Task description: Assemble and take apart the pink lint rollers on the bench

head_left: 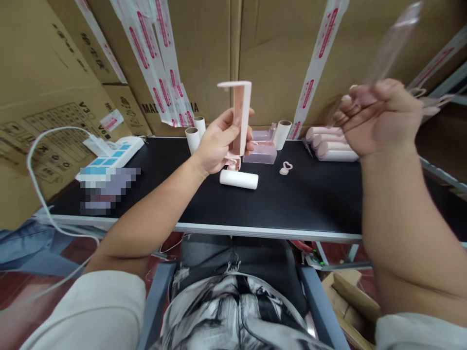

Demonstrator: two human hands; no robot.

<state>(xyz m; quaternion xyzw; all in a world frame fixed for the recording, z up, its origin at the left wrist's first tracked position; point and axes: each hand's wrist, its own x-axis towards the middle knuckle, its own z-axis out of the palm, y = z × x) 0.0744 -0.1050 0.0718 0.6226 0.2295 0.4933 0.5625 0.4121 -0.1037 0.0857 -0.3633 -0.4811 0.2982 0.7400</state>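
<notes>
My left hand (216, 141) is closed around a pale pink angled plastic piece (246, 116), held upright above the table with its short arm pointing left at the top. Raised at the right, my right hand (383, 116) grips a translucent pink plastic piece (396, 39), which is smeared by motion. Below my left hand, a white paper roll (239, 179) lies on its side, with a small pink part (233, 164) just behind it. A pink heart-shaped loop part (286, 168) rests to the right. Translucent pink cases (260, 154) stand behind, partly hidden by the left hand.
Upright white rolls (192, 140) and another roll (282, 135) stand at the back of the black table (284, 206). Several pink-white rolls (335, 150) lie stacked at right. A power strip (116, 155) with a white cable sits at left. Cardboard boxes (273, 58) wall the back.
</notes>
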